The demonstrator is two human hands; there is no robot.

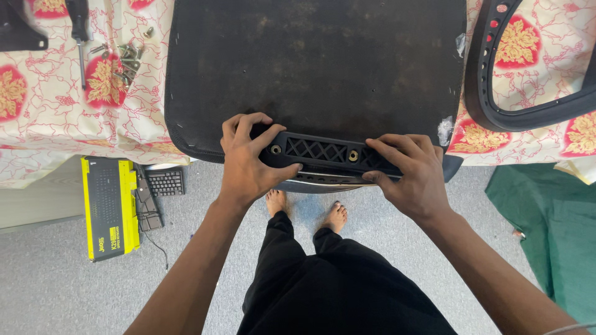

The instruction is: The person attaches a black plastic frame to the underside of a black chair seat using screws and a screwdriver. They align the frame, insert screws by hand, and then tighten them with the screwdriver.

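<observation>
A home room used as a makeshift workshop is suggested by the floral tablecloth (56, 118), with loose screws (124, 62) scattered on it, grey carpet (62, 285) below it and bare feet seen.

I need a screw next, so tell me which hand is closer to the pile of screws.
Left. The left hand grips the left end of the black bracket, below and right of the screws. The right hand holds the bracket's far end, farther off.

Grey carpet floor (74, 291) under even light. A bench (56, 118) wears a cream cloth with red and gold flower motifs. On the floor lie a yellow-edged box (108, 208), a small black keyboard (165, 182) and green fabric (552, 229).
</observation>
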